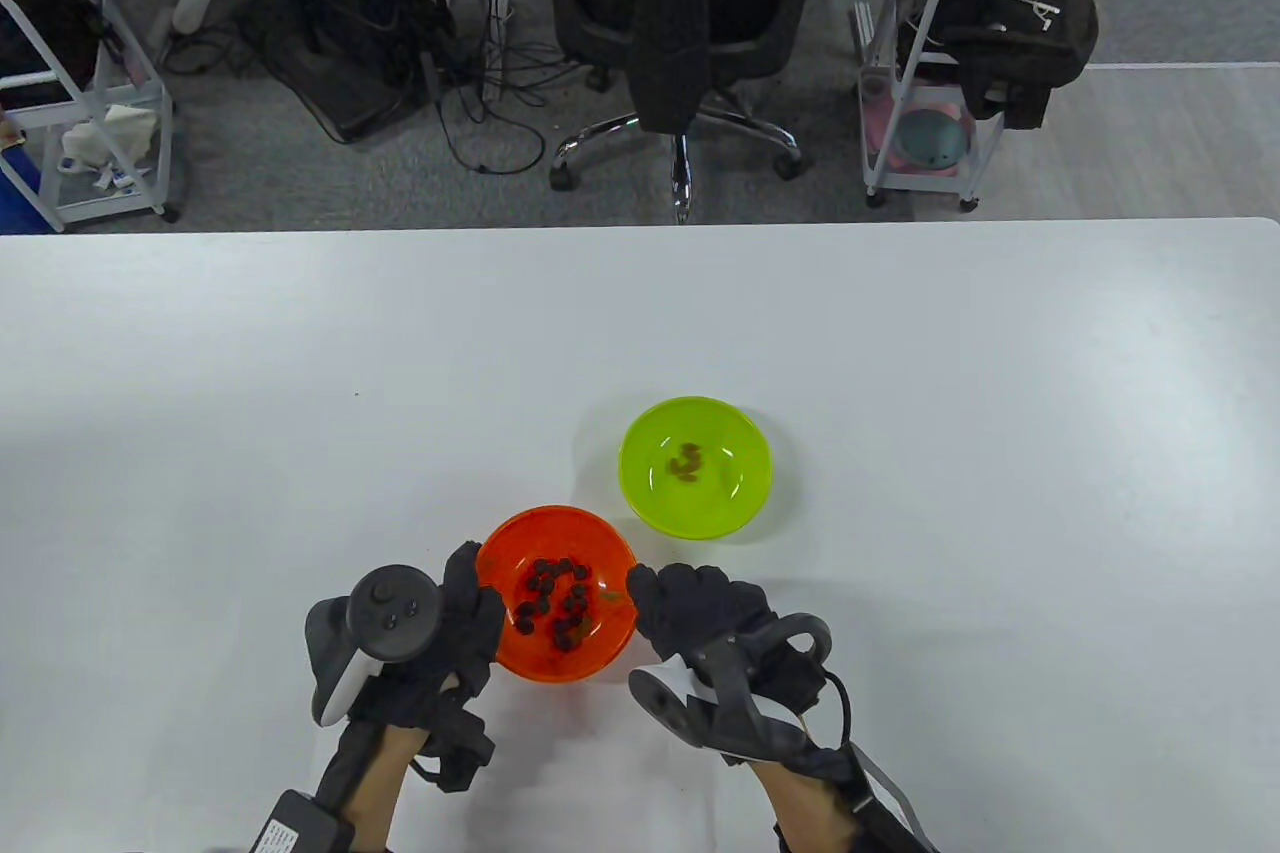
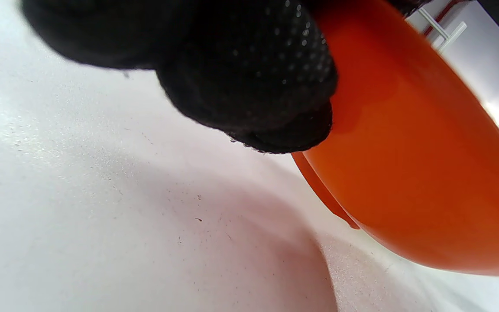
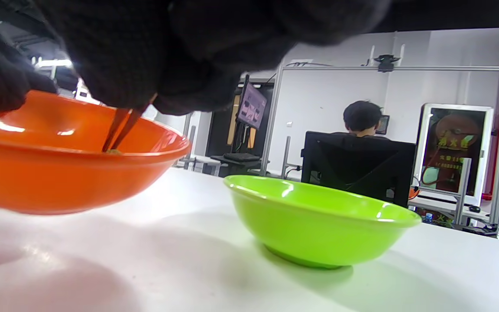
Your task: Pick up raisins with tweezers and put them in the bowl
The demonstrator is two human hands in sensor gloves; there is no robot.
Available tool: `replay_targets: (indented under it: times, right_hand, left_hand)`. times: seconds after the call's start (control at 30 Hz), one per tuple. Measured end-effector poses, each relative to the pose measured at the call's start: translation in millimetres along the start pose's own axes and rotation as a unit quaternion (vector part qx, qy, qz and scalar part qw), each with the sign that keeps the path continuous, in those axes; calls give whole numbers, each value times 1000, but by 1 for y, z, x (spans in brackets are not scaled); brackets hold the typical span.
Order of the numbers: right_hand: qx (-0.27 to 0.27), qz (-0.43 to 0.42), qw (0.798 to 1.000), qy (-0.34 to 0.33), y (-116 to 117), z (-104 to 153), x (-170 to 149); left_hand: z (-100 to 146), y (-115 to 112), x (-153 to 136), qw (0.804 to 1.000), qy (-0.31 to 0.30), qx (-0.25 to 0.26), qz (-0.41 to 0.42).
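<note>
The left hand holds the orange bowl of raisins by its rim. The right hand fingers pinch tweezers, tips dipping into it. A green bowl sits nearby on the worktop.

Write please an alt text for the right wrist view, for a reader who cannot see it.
A gloved right hand at the top dips tweezers into an orange bowl at left on a white table. A green bowl stands apart at right. Behind, a dark-haired person sits facing away.
</note>
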State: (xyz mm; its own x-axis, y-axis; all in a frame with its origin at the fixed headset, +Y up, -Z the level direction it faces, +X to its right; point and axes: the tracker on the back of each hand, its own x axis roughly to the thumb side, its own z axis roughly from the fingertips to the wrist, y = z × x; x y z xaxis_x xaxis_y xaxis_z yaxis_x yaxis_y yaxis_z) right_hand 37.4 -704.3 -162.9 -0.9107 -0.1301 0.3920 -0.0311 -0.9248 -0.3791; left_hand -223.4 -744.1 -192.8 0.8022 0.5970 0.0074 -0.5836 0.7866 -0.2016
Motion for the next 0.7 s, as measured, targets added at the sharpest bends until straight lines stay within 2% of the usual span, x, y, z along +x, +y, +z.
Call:
replay_targets:
  times: [0.1, 0.3, 0.57, 0.7]
  right_hand:
    - [-34, -38, 998, 31, -3, 2, -12]
    - [-64, -56, 991, 106, -1, 5, -41]
    - [-47, -77, 977, 195, 25, 6, -77]
    - [-37, -87, 972, 214, 36, 6, -84]
  left_hand:
    - [0, 0, 0, 1000, 1, -1, 0]
    - [0, 0, 0, 1000, 1, -2, -1]
    - [-1, -1, 0, 1000, 2, -3, -3]
    - [-1, -1, 0, 1000, 2, -3, -3]
